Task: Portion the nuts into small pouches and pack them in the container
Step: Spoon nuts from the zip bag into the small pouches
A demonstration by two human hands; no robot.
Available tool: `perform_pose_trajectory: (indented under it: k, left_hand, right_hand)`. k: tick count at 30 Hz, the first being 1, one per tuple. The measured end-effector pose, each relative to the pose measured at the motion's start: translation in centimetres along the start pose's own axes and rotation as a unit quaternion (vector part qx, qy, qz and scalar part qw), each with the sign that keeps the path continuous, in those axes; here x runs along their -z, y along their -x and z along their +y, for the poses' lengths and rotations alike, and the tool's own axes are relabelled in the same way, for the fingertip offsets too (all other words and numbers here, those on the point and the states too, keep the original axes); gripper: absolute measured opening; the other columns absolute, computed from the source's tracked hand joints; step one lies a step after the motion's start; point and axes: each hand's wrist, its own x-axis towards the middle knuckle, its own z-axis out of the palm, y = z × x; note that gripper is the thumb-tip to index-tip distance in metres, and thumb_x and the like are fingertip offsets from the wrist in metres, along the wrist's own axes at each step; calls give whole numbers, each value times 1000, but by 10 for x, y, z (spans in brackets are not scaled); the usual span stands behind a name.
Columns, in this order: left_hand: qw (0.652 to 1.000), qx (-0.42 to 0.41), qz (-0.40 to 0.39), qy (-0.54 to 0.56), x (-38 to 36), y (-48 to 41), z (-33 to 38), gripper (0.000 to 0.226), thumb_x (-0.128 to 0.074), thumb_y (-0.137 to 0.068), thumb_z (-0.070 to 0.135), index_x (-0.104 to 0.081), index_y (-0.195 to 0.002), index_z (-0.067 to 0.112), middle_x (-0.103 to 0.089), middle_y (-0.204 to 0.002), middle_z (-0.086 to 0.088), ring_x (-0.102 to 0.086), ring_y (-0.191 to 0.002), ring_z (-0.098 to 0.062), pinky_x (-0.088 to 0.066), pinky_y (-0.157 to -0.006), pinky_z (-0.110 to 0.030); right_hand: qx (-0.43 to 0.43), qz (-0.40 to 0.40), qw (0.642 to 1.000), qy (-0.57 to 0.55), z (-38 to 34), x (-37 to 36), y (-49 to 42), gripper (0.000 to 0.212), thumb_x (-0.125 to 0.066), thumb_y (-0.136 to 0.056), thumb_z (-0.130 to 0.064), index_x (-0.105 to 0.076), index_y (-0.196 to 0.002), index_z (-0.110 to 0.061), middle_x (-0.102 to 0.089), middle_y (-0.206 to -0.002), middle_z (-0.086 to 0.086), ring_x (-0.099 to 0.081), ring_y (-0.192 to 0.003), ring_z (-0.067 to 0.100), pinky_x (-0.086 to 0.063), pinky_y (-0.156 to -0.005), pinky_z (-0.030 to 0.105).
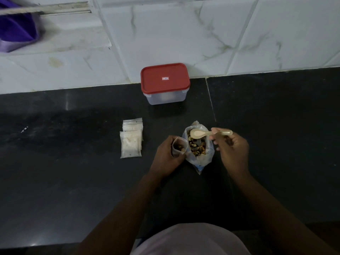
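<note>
Head view: black counter (73,181), lower two-thirds of frame. Container (165,98), upper centre, red lid (165,78) on; nothing visibly packed through its cloudy wall. Nut bag (202,161), centre, open, well filled. Pouch stack (131,142), left of centre, flat; contents unclear. Left hand (165,153), fingers curled round one open pouch (179,146) beside the bag, few nuts inside. Right hand (231,146) pinches spoon (198,133), bowl empty over the bag. Portioning looks barely begun; packing not started.
</note>
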Motion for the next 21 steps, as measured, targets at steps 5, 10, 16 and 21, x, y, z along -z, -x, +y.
perform_pose_trajectory:
  k: [5, 10, 16, 21]
  left_hand:
    - [1000, -5, 4, -15, 1, -1, -6, 39, -83, -82, 18, -63, -115, 25, -67, -112, 13, -64, -107, 0, -52, -88, -14]
    - [1000, -4, 4, -18, -1, -1, -7, 39, -83, -82, 18, -63, -116, 23, -68, -111, 13, -64, -105, 2, -52, -87, -13]
    - [999, 23, -13, -20, 0, -3, -12, 42, -83, -83, 25, -61, -119, 26, -68, -114, 14, -65, -106, 3, -55, -88, -17]
    - [999, 26, -10, -24, -1, -4, -13, 41, -84, -82, 24, -62, -117, 23, -69, -110, 13, -65, -101, 4, -55, -85, -15]
  right_hand:
    - [61, -5, 988, 142, 12, 7, -16, 18, -69, -96, -23, -75, -112, -19, -73, -96, -15, -66, -90, -10, -51, -76, 6]
    - [88, -29, 967, 238, 25, 1, -23, 24, -66, -95, -34, -75, -114, -22, -75, -95, -8, -68, -86, 2, -60, -76, 31]
    - [58, -44, 967, 244, 23, -11, -19, 26, -64, -94, -38, -76, -111, -23, -74, -93, -8, -69, -85, 4, -61, -75, 39]
    - [41, -41, 968, 246, 29, -10, -18, 27, -64, -93, -41, -77, -107, -22, -74, -86, -7, -70, -80, 6, -61, -71, 41]
